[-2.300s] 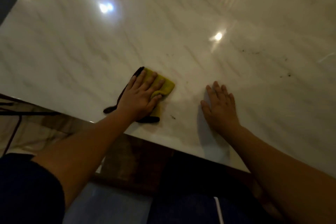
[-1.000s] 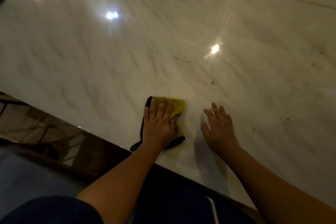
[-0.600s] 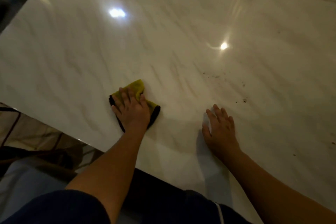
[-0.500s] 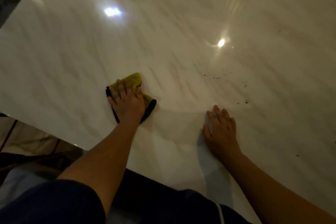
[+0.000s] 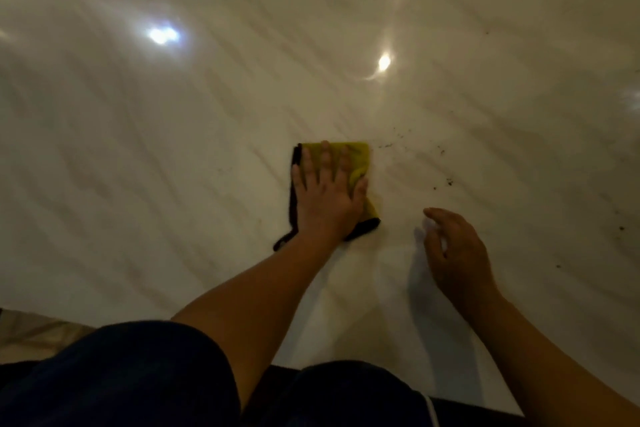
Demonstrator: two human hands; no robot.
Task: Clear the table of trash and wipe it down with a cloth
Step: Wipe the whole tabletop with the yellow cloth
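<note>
On the tabletop: a glossy, pale, marble-patterned table fills most of the head view. Its near edge runs along the bottom, in front of the person's body.
Cloth: a folded yellow fabric cloth with a black border lies flat on the table near the middle of the view. A thin black strip of the border trails out from under the wrist toward the lower left.
Left hand: the left hand lies palm down on the cloth, fingers straight and spread, pressing it against the surface. The fingertips reach almost to the cloth's far edge, and the thumb rests on the yellow part at the right.
Right hand: the right hand is to the right of the cloth and apart from it. Its fingers are loosely curled and relaxed, and it holds nothing. A dark shadow falls on the table to its left. Whether the hand touches the top I cannot tell.
Crumbs: small dark specks are scattered on the table to the right of the cloth. The nearest are just beside its far right corner, and a few more lie further right.
Reflections: two bright light spots shine on the far part of the table.
Clothing: a dark blue short sleeve covers the left upper arm at the lower left. A thin white stripe runs down the dark garment at the bottom edge.
</note>
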